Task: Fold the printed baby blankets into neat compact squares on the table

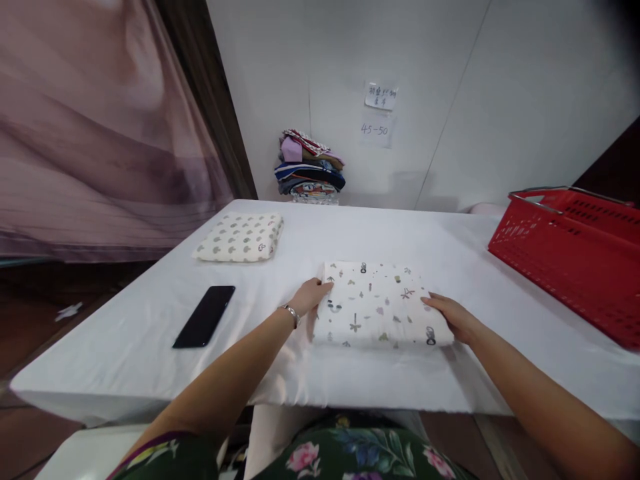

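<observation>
A white folded cloth printed with small grey and green figures lies flat on the white-covered table in front of me. At its left edge, my left hand grips the folded layers, thumb on top and fingers out of sight underneath. My right hand holds the opposite edge in the same way, its thumb resting on the print. Farther back on the left sits a second folded cloth, cream with grey-green motifs, which neither hand touches.
A black phone lies left of my left forearm. On the right stands a red plastic basket with metal handles. Folded clothes are stacked by the wall behind the table. A pinkish curtain hangs at left; paper notes are on the wall.
</observation>
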The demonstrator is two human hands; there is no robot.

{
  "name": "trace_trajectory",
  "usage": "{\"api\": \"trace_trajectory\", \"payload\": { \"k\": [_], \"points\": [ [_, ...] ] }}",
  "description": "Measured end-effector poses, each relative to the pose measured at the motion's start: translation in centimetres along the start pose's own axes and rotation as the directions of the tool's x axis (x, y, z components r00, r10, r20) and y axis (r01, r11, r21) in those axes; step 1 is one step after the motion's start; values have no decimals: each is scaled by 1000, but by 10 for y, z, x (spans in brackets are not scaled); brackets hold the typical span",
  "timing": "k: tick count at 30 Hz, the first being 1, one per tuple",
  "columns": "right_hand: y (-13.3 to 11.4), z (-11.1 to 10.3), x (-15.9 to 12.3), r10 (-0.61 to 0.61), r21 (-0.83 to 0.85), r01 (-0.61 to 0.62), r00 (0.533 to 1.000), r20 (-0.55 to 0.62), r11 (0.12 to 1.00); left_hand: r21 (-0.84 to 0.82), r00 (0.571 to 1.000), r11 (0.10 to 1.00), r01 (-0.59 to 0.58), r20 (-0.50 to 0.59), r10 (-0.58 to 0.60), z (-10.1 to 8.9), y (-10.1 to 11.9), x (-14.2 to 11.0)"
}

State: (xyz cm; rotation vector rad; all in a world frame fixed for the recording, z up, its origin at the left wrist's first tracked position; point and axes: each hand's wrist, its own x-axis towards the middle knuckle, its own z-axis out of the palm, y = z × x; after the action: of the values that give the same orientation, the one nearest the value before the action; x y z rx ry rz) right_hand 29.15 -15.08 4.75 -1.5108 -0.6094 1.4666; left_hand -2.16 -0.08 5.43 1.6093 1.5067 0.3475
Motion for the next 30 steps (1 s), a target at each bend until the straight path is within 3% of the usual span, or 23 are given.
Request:
{"api": "trace_trajectory", "payload": {
  "k": [3, 6, 12, 16, 18, 21, 24, 28, 30],
  "points": [
    [-2, -11, 1, -56, -15, 55, 991, -123, 998, 72, 999, 997, -36, -5, 37, 4, 2, -8],
    [-10, -42, 2, -49, -89, 29, 971, -232, 996, 107, 991, 987, -120, 74, 113, 11, 4, -20],
    [-22, -112, 6, 32, -199, -85, 965, -259, 976, 89, 950, 974, -207, 258, 178, 35, 5, -51],
    [-31, -123, 9, 0, -339, -112, 950, -313, 934, 33, 905, 951, -309, 317, 283, 53, 3, -69],
    [-37, -117, 12, -87, -508, -133, 918, -386, 851, -20, 902, 954, -298, 322, 289, 62, 3, -73],
    [-41, -96, 15, -349, -769, -125, 837, -421, 626, -199, 904, 970, -137, 374, 205, 72, 7, -74],
    [-33, -54, 12, -560, -855, 89, 789, -253, 512, -353, 907, 935, -7, 393, 155, 79, 12, -71],
    [-9, 17, 0, -538, -807, 328, 843, 14, 492, -490, 917, 869, 67, 374, 140, 82, 15, -70],
    [3, 48, -1, -530, -822, 425, 828, 184, 378, -566, 920, 818, 100, 367, 141, 82, 15, -70]
  ]
}}
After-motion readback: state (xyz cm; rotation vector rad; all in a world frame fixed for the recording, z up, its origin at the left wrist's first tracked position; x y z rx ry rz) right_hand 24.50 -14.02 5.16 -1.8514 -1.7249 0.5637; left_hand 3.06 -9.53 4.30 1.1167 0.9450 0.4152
